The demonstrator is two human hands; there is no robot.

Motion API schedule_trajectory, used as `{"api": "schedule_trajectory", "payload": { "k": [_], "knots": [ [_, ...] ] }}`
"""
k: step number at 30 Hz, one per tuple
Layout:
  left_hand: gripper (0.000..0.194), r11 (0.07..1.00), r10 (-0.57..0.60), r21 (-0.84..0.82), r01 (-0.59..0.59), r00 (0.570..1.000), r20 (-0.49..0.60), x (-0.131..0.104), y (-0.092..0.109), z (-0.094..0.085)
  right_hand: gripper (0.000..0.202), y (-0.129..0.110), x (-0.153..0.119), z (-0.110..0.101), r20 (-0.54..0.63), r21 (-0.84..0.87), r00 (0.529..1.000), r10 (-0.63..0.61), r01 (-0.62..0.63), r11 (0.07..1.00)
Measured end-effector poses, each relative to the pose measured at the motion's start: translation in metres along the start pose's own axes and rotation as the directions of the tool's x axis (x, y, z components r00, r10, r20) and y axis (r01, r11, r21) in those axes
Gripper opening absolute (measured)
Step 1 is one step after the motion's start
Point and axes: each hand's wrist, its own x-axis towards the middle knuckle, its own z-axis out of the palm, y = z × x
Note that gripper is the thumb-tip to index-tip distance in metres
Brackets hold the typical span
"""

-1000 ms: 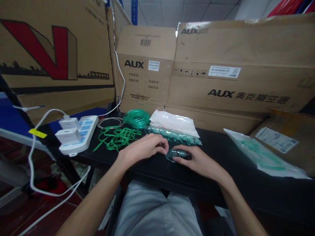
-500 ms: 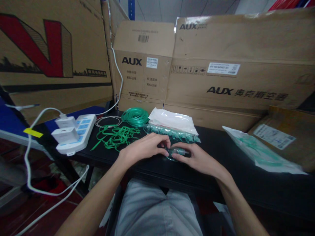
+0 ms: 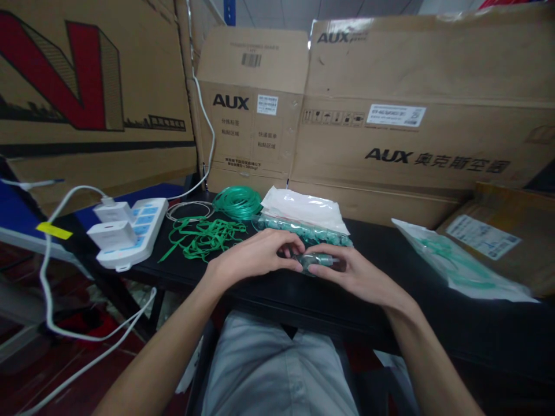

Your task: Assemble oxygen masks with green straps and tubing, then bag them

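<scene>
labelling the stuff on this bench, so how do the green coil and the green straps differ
The coil is wound in neat round loops, while the straps lie in a loose tangle. The coil looks glossy and see-through; the straps look flat and opaque. The coil sits farther back, the straps closer to the person. Both are green and lie on the black table.

At the left end of the tabletop [image 3: 381, 242], a white power strip [image 3: 150, 216] bears two adapters [image 3: 111, 236], one trailing a cable [image 3: 45, 289] (with a yellow tag [image 3: 54, 230]), while AUX-printed cardboard [image 3: 403, 75] stands behind, a labelled box [image 3: 537, 231] at right.
</scene>
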Motion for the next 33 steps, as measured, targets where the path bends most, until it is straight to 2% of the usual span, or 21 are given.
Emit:
{"api": "schedule_trajectory", "payload": {
  "k": [6, 12, 21, 25, 33],
  "knots": [
    [0.030, 0.997, 0.041, 0.073, -0.036, 0.997, -0.065, 0.000, 0.005, 0.002, 0.033, -0.004, 0.003, 0.003, -0.078, 0.089, 0.996, 0.041, -0.034, 0.995],
    [0.033, 0.995, 0.085, -0.053, -0.090, 0.993, -0.075, 0.001, 0.011, -0.004, 0.032, -0.009, -0.003, -0.005, -0.061, 0.160, 0.997, 0.036, -0.026, 0.987],
    [0.036, 0.976, 0.092, -0.199, -0.088, 0.996, 0.010, -0.001, 0.011, -0.012, 0.031, -0.014, -0.008, -0.011, -0.055, 0.147, 0.998, 0.031, -0.022, 0.989],
    [0.034, 0.966, 0.051, -0.254, -0.038, 0.998, 0.044, -0.002, 0.014, -0.015, 0.035, -0.014, -0.009, -0.012, -0.054, 0.153, 0.997, 0.058, -0.049, 0.987],
    [0.037, 0.960, -0.035, -0.278, 0.041, 0.999, 0.024, -0.002, 0.018, -0.012, 0.035, -0.017, -0.009, -0.010, -0.073, 0.160, 0.994, 0.081, -0.068, 0.985]
  ]
}}
